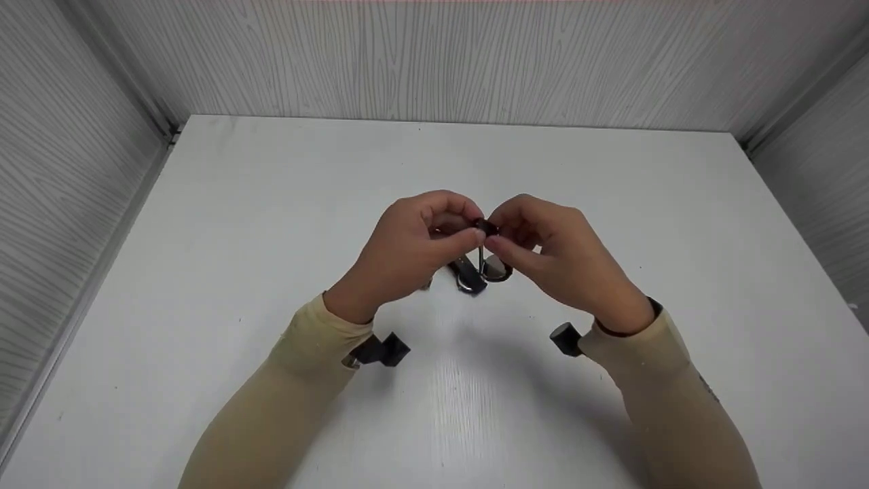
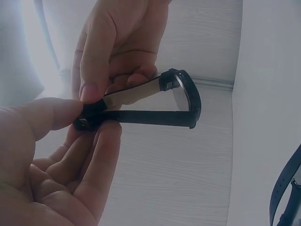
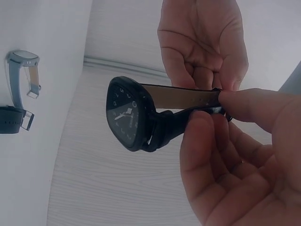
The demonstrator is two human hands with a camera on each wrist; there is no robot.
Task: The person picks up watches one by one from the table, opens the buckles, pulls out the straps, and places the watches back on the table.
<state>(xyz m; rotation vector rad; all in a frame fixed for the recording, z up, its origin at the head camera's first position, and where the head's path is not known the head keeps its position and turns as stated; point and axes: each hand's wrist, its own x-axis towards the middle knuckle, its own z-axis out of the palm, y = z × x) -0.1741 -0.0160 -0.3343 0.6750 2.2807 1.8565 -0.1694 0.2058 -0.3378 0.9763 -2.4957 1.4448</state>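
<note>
A black wristwatch [image 3: 123, 113] with a dark, numbered dial and a tan-lined strap is held up between both hands. Its two strap ends meet at the buckle, so the strap [image 2: 155, 117] makes a closed loop with the case at the far end. My left hand [image 1: 424, 238] pinches the strap ends between thumb and fingers. From the other side, my right hand [image 1: 553, 255] pinches the strap beside the left fingertips. Fingers partly hide the buckle [image 2: 84, 121], so how far it is fastened cannot be seen.
Beyond the hands, a watch with a grey-blue strap [image 3: 15, 84] lies on the white table [image 1: 271, 176]. Close by is a black strap [image 3: 10, 120] with a buckle. Wood-grain panels [image 1: 407, 61] wall in the back and sides.
</note>
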